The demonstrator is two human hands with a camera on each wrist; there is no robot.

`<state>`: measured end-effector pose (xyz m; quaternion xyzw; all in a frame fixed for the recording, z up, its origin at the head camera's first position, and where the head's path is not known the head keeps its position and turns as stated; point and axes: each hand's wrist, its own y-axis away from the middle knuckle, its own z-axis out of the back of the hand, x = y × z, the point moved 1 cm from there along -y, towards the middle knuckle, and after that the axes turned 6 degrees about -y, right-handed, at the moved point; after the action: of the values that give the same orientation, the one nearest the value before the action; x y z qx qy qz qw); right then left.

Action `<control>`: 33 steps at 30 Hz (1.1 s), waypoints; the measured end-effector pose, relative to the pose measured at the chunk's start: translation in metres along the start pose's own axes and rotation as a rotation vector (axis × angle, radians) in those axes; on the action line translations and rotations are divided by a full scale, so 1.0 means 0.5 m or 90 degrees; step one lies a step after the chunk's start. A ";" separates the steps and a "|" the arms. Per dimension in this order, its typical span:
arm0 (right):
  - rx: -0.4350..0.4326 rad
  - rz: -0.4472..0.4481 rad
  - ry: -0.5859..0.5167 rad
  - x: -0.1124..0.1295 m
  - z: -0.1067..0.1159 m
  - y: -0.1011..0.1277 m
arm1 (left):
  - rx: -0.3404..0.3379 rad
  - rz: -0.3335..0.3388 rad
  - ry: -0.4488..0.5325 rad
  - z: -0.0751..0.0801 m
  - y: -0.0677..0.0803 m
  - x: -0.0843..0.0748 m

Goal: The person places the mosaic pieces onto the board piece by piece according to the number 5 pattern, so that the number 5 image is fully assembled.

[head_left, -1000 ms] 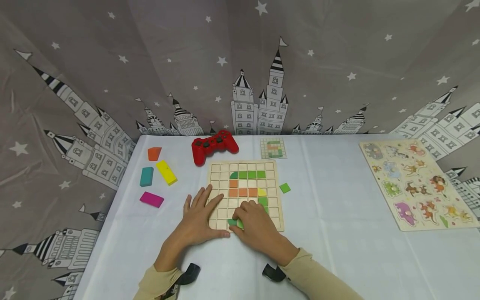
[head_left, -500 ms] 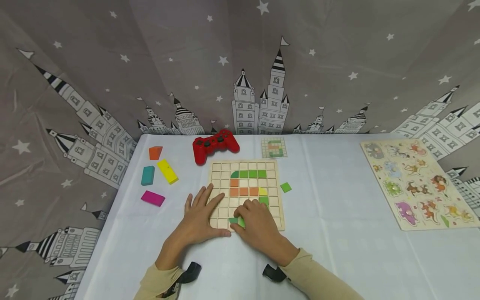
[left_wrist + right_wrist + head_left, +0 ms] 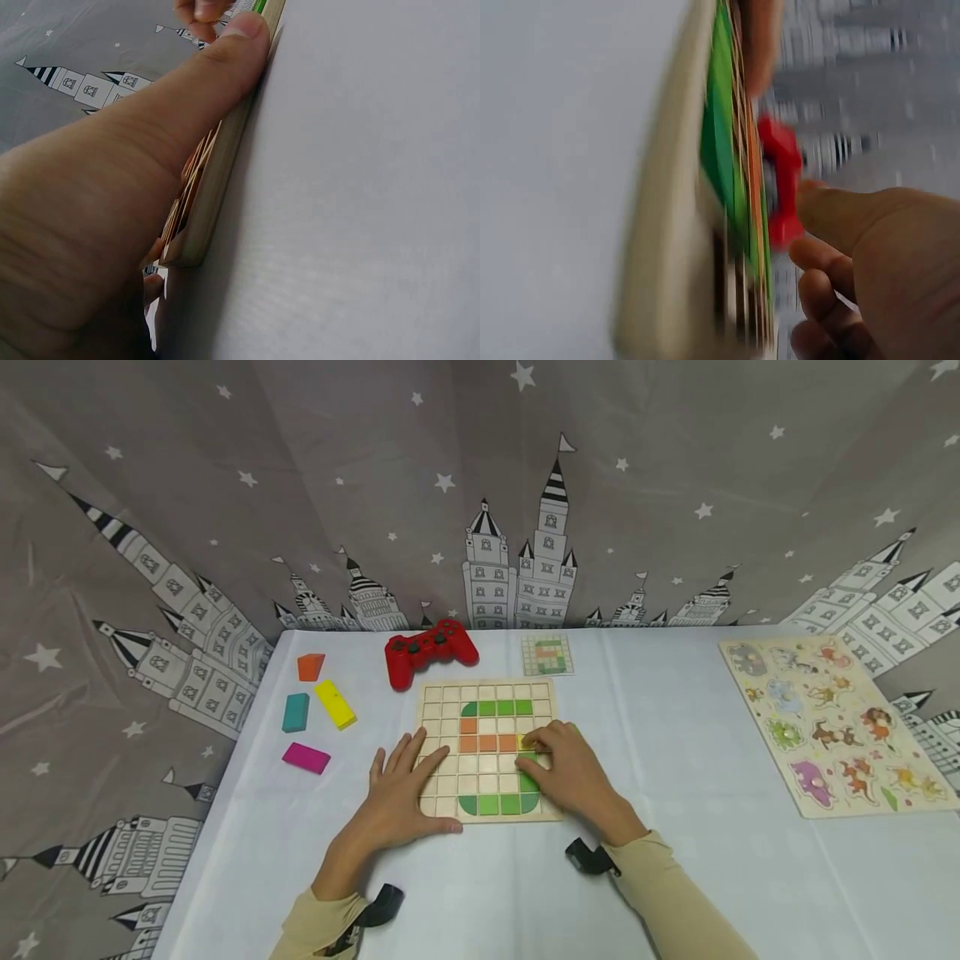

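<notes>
A wooden grid board (image 3: 487, 685) lies flat in front of me, with green, orange and yellow tiles set in its squares. My left hand (image 3: 401, 797) is spread over its front left corner, thumb along the front edge. In the left wrist view the thumb (image 3: 217, 64) presses on the board's rim. Over the right side hovers my right hand (image 3: 573, 772), thumb and forefinger apart near the yellow tile (image 3: 522, 742), which they partly cover. A front row of green tiles (image 3: 488, 805) has rounded ends. Nothing shows between the right fingers (image 3: 821, 259).
Behind the board are a red game controller (image 3: 431, 652) and a small pattern card (image 3: 547, 656). Orange, teal, yellow (image 3: 335, 704) and magenta blocks lie left. An animal puzzle board (image 3: 832, 727) lies far right. A loose green tile is mostly hidden behind the right hand.
My right hand has left the front row of green tiles and moved right and back to the yellow tile, uncovering the whole front row. The left hand stays in place.
</notes>
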<state>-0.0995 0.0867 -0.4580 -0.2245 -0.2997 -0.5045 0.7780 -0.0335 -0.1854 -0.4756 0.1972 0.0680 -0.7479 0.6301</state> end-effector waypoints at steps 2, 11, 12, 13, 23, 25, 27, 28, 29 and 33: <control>-0.013 -0.025 0.004 -0.031 0.021 -0.008 | -0.001 -0.001 0.000 0.000 0.000 -0.002; -0.009 -0.054 0.036 -0.124 0.075 -0.014 | 0.008 0.010 0.001 0.001 0.003 -0.005; -0.004 -0.050 0.038 -0.127 0.077 -0.013 | 0.008 0.009 0.001 0.001 0.003 -0.005; -0.001 -0.045 0.039 -0.129 0.078 -0.013 | 0.008 0.010 0.001 0.002 0.003 -0.005; -0.005 -0.066 0.042 -0.133 0.080 -0.015 | 0.012 0.006 -0.004 0.000 -0.002 -0.003; 0.001 -0.066 0.041 -0.133 0.080 -0.015 | 0.012 0.005 -0.004 -0.001 -0.002 -0.002; 0.010 -0.062 0.045 -0.132 0.080 -0.015 | 0.013 0.006 -0.004 0.000 -0.002 -0.003; 0.014 -0.059 0.048 -0.131 0.080 -0.015 | 0.013 0.006 -0.004 0.000 -0.002 -0.003; 0.017 -0.056 0.051 -0.131 0.081 -0.015 | 0.013 0.006 -0.004 0.000 -0.002 -0.004; 0.027 -0.046 0.057 -0.129 0.083 -0.015 | 0.012 0.006 -0.001 0.002 -0.002 -0.004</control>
<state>-0.1366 0.1527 -0.4726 -0.1742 -0.2834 -0.5355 0.7763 -0.0343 -0.1835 -0.4740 0.2026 0.0593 -0.7458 0.6318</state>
